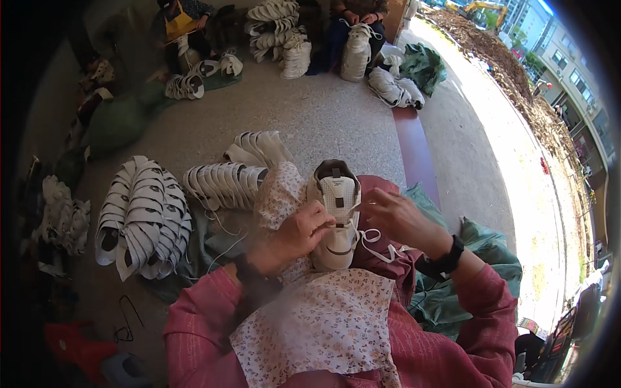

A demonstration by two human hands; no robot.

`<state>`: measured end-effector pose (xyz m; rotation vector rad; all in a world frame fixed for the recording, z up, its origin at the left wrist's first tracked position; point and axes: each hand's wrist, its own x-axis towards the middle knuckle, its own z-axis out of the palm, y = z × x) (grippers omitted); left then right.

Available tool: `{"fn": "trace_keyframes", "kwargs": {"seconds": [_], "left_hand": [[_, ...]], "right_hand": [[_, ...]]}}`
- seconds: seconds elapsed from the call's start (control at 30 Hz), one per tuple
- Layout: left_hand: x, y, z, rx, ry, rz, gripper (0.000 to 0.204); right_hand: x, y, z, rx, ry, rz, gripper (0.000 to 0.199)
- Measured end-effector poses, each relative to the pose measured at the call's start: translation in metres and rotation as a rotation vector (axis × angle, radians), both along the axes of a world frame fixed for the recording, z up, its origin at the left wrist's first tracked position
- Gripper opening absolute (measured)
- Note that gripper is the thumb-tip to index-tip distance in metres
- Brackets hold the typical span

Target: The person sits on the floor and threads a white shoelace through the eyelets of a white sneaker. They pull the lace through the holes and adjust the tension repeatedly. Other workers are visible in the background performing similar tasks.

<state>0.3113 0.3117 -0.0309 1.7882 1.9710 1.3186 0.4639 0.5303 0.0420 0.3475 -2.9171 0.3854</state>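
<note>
A white and cream shoe upper [336,191] stands at my lap with its dark-lined opening facing away from me. Against its left edge, the fingers of my left hand [299,238] are curled and pinched by the lace holes. My right hand [402,220] is on the other side, thumb and forefinger pinching a white shoelace near the tongue. A loop of the shoelace [381,254] hangs down below that hand over the red cloth. Exactly what lies between the left fingertips is hidden.
Nested white shoe uppers stand in a large bundle [145,216] at left, with a row of uppers [223,184] beside my lap. Green sacking [482,258] lies at right. Across the floor [310,116], two people handle shoe uppers near another stack [272,29]. A red stool [77,346] is at lower left.
</note>
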Motion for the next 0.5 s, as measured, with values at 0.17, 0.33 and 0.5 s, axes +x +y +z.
{"fn": "trace_keyframes", "kwargs": {"seconds": [0.17,0.33,0.5], "left_hand": [[-0.003,0.007,0.002,-0.051,0.0,-0.002,0.015],[-0.006,0.011,-0.002,-0.128,0.022,0.011,0.012],[-0.007,0.013,0.001,-0.217,0.0,-0.032,0.01]], "right_hand": [[-0.009,-0.021,-0.05,-0.411,0.046,-0.016,0.025],[-0.001,0.004,-0.045,-1.425,-0.124,-0.375,0.02],[0.029,0.089,-0.05,-1.758,0.196,-0.563,0.026]]}}
